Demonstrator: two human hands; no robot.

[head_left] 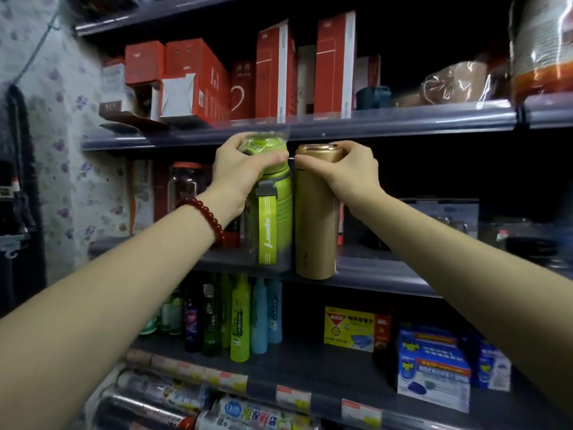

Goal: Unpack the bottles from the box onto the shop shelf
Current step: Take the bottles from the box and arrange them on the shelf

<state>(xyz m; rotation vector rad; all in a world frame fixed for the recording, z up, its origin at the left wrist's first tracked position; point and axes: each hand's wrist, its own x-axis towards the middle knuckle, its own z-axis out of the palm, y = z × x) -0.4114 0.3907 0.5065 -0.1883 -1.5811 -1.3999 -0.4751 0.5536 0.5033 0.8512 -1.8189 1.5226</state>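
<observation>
A lime-green bottle in clear plastic wrap, with a strap down its side, stands upright at the front edge of the middle shelf. My left hand grips its cap from above. Right beside it, touching, stands a gold metal bottle. My right hand holds the gold bottle at its top. The box is out of view.
Red cartons fill the upper shelf. A clear jar with a red lid stands behind my left hand. Dark space lies on the middle shelf to the right. Below are spray bottles and insecticide boxes.
</observation>
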